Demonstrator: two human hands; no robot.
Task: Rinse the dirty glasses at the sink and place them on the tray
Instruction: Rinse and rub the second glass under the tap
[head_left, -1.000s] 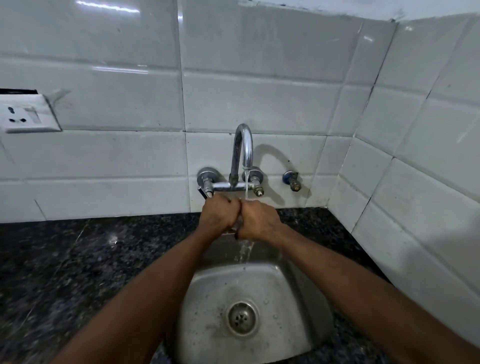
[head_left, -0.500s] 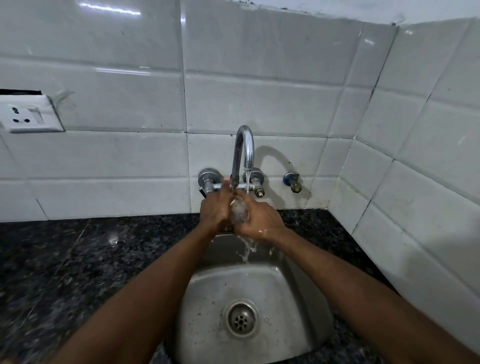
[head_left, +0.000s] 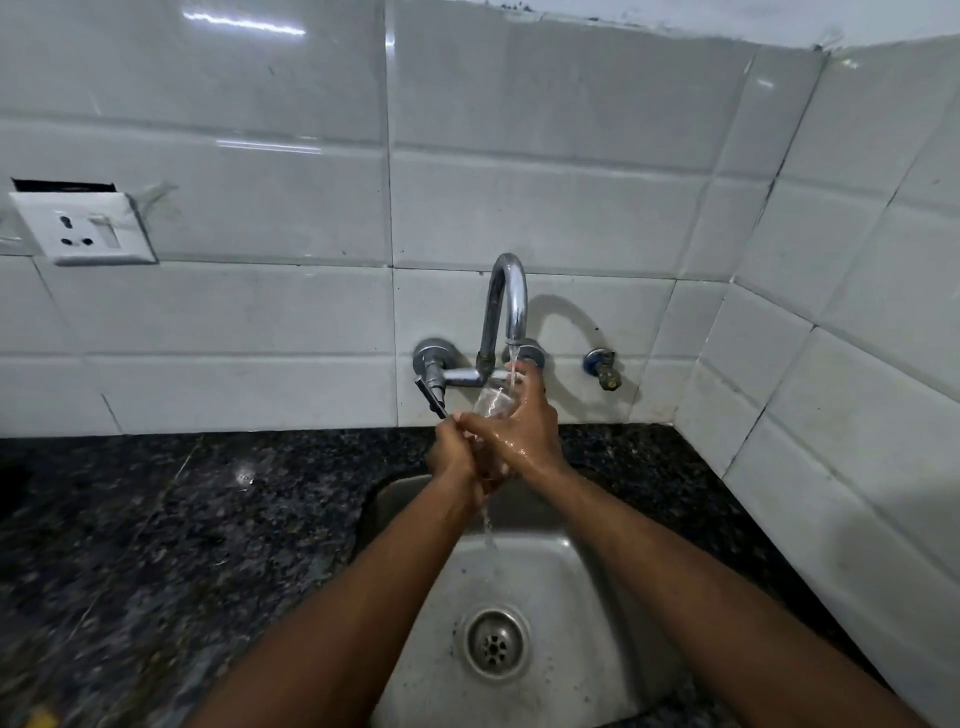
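A small clear glass (head_left: 493, 400) is held tilted under the chrome tap (head_left: 506, 306), whose water stream runs onto its rim. My right hand (head_left: 524, 431) wraps its right side, wet, with fingers reaching up past the rim. My left hand (head_left: 454, 449) grips its lower part from the left. Most of the glass body is hidden by my fingers. Water drips from my hands into the steel sink (head_left: 587, 597) below. No tray is in view.
The sink drain (head_left: 496, 644) sits at the basin's middle. Dark speckled granite counter (head_left: 182, 519) surrounds the sink. White tiled walls (head_left: 571, 182) close the back and right. A white wall socket (head_left: 83, 228) is at left. A small side valve (head_left: 602, 366) sits right of the tap.
The glass has risen from between my closed hands and its mouth now shows under the stream. My right hand's fingers have stretched upward along it.
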